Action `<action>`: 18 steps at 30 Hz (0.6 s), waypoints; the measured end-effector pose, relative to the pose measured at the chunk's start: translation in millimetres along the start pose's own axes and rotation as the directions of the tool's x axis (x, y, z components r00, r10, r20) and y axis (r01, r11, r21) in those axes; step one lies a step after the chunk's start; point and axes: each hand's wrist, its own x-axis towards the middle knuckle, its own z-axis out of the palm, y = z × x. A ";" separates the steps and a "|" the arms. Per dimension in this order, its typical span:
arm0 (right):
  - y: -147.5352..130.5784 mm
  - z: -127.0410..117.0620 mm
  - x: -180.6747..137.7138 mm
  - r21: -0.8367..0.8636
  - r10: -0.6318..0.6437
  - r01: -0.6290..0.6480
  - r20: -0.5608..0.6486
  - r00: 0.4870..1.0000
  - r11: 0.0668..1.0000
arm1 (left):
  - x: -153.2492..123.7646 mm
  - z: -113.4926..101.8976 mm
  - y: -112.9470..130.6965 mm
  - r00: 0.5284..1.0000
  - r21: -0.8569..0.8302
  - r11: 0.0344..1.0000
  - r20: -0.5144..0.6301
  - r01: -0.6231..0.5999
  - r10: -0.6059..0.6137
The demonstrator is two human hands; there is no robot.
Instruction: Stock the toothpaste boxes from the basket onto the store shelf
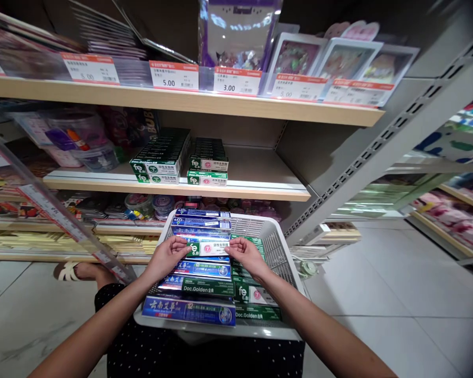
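Note:
A white mesh basket (278, 247) rests on my lap, filled with several toothpaste boxes, blue ones (189, 311) and green ones (256, 314). My left hand (166, 257) and my right hand (246, 254) both grip the ends of one green and white toothpaste box (208, 248), held just above the pile in the basket. On the middle shelf (260, 186) ahead stand stacks of the same green toothpaste boxes (181, 160).
The top shelf (181, 100) carries price tags and packaged goods. The right part of the middle shelf shows bare board. A loose clear price rail (55, 210) slants at the left. My sandalled foot (76, 271) is on the tiled floor. Another shelf unit (453, 210) stands to the right.

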 end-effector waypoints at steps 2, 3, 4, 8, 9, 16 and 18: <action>-0.4 0.9 -0.9 -0.005 -0.018 0.018 -0.009 1.000 1.000 | 0.0 -0.5 0.0 1.000 -0.010 1.000 0.001 -0.005 0.005; -0.6 1.7 -1.4 -0.008 -0.028 0.028 -0.014 1.000 1.000 | 0.0 -0.8 0.4 1.000 -0.013 1.000 -0.001 -0.003 0.003; -0.8 2.5 -1.8 -0.011 -0.041 0.041 -0.020 0.999 0.999 | 0.0 -1.1 1.3 1.000 -0.016 1.000 -0.005 0.002 -0.002; -6.4 5.9 -1.5 -0.059 -0.129 0.127 -0.047 0.990 0.990 | 2.7 -2.3 14.0 0.999 -0.008 1.000 -0.025 -0.024 0.024; -10.7 6.3 -0.2 -0.076 -0.161 0.157 -0.055 0.985 0.985 | 4.5 -2.7 20.5 0.997 0.000 0.998 -0.045 -0.060 0.060; -92.1 8.3 35.9 -0.214 -0.433 0.402 -0.125 0.893 0.890 | 36.9 -5.1 109.4 0.873 0.250 0.876 -0.165 -0.413 0.459; -120.8 11.9 56.3 -0.252 -0.506 0.459 -0.173 0.845 0.852 | 54.8 -4.6 136.6 0.774 0.355 0.787 -0.218 -0.504 0.594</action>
